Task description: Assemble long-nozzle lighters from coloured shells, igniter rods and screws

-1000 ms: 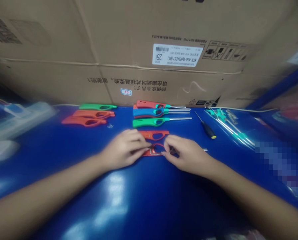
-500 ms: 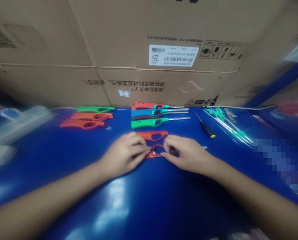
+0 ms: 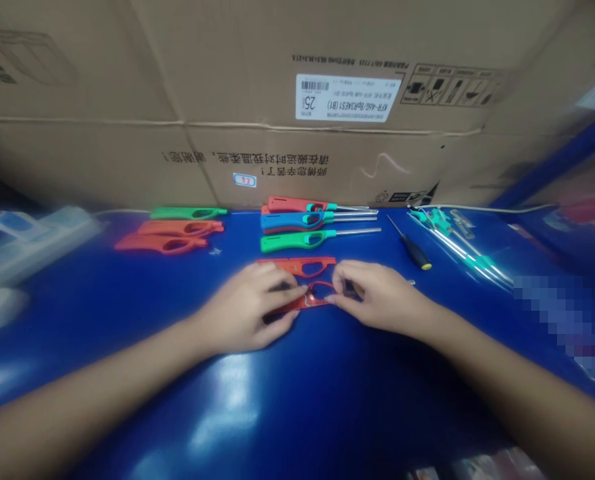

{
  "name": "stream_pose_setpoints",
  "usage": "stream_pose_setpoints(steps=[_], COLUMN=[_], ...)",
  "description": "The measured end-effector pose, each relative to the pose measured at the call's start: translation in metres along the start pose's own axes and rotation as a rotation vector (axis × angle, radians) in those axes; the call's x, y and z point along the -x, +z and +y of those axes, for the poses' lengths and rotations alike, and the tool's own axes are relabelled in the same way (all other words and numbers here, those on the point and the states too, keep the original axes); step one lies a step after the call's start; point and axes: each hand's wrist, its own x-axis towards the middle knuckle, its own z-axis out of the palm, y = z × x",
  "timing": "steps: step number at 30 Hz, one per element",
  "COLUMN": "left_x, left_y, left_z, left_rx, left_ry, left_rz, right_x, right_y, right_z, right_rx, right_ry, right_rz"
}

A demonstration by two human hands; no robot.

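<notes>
A red lighter half-shell lies low on the blue table between my hands, its inner side up, with small parts inside. My left hand has its thumb and fingers around the handle end, the index fingertip reaching to the trigger opening. From the other side my right hand pinches the shell near its nozzle end. A metal tip shows just past the right knuckles; the fingers hide the parts there. Behind them lies another red half-shell, partly covered by my left hand.
Assembled long-nozzle lighters, among them a green one and a blue one, lie behind. Red and green shells are at left. A screwdriver and bagged metal tubes lie at right. A cardboard wall closes the back.
My left index finger has stretched further right over the shell, and the thumb has parted from it. The right hand keeps its pinch. The view has shifted slightly.
</notes>
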Motion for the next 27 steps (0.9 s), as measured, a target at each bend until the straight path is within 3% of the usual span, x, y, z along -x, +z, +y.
stream_pose_setpoints(steps=[9, 22, 27], left_x=[-0.0021, -0.0032, -0.0003], left_y=[0.0002, 0.0019, 0.0072], left_z=[0.0013, -0.0009, -0.0047], left_rx=[-0.009, -0.126, -0.021], left_ry=[0.005, 0.040, 0.019], left_rz=[-0.046, 0.018, 0.041], right_x=[-0.0011, 0.0005, 0.0025], right_y=[-0.0037, -0.0026, -0.0016], right_z=[-0.0007, -0.0039, -0.0051], right_rx=[0.046, 0.106, 0.137], right_ry=[-0.015, -0.032, -0.046], right_rz=[-0.021, -0.031, -0.019])
